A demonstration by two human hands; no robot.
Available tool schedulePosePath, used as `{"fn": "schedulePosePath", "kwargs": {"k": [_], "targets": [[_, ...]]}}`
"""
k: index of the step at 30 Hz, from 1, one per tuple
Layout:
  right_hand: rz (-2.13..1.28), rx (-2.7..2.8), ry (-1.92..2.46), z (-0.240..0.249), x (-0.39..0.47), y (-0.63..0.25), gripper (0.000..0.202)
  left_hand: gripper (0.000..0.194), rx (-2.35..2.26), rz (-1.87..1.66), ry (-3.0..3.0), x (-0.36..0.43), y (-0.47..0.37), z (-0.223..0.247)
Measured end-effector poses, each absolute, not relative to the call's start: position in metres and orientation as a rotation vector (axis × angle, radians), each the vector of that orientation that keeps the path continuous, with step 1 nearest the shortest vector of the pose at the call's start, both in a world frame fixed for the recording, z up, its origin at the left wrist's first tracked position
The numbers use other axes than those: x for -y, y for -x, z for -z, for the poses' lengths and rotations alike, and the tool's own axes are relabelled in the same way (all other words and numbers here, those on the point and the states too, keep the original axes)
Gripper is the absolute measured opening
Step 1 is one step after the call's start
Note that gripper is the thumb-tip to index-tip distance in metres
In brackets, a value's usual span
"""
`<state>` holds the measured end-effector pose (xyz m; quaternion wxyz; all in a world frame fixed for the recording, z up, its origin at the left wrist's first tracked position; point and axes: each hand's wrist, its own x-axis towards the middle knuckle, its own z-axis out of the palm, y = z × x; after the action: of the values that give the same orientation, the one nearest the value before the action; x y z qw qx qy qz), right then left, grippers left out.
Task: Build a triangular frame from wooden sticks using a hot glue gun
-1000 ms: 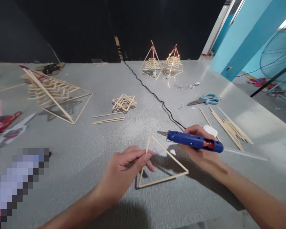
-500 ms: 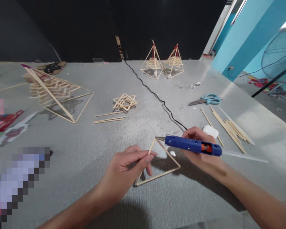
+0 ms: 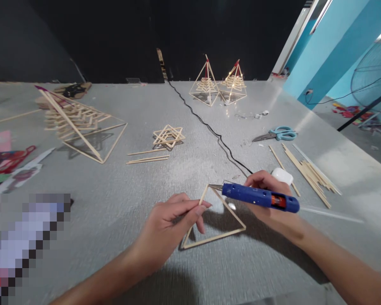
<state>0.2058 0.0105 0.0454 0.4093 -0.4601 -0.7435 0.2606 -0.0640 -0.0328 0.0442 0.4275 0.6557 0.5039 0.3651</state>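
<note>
My left hand (image 3: 174, 224) pinches one side of a triangle of thin wooden sticks (image 3: 216, 239) between thumb and fingers. The triangle is tilted, its top corner raised off the table. My right hand (image 3: 269, 199) is wrapped round a blue hot glue gun (image 3: 260, 198), held sideways. The metal nozzle points left and meets the triangle's top corner, or nearly so; I cannot tell if it touches. A clear glue stick (image 3: 332, 214) pokes out of the gun's rear. Below the nozzle, a small white blob (image 3: 231, 206) shows on the table.
Star-shaped stick frames (image 3: 169, 137) lie beyond my hands, near loose sticks (image 3: 148, 159). A large stick pyramid (image 3: 82, 123) stands left, two smaller pyramids (image 3: 206, 87) at the back. Scissors (image 3: 284, 133), a white case (image 3: 282, 176) and more sticks (image 3: 314, 171) lie right. A black cord (image 3: 206, 123) crosses the table.
Tiny lights now glow on the right rear pyramid. The view has shifted slightly; both hands keep nearly the same hold, with the nozzle still at the triangle's top corner.
</note>
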Motion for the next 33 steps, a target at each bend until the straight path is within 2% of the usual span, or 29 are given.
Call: {"fn": "schedulePosePath", "kwargs": {"k": [12,18,26,33], "targets": [[-0.619,1.874,1.122,-0.0374,-0.0111,-0.2103,0.019,0.048,-1.276,-0.884,-1.626,0.0335,0.0632,-0.0418],[-0.624,1.874,1.132,-0.0375,-0.0117,-0.2112,0.017,0.041,-1.240,-0.923,-1.605,0.0331,0.0631,-0.0455],[-0.634,1.819,1.191,-0.0448,-0.0096,-0.2077,0.012,0.041,-1.241,-0.947,-1.622,0.0310,0.0642,-0.0473],[-0.541,1.930,1.023,-0.0385,-0.0120,-0.2109,0.021,0.044,-1.286,-0.929,-1.632,0.0324,0.0629,-0.0475]]}}
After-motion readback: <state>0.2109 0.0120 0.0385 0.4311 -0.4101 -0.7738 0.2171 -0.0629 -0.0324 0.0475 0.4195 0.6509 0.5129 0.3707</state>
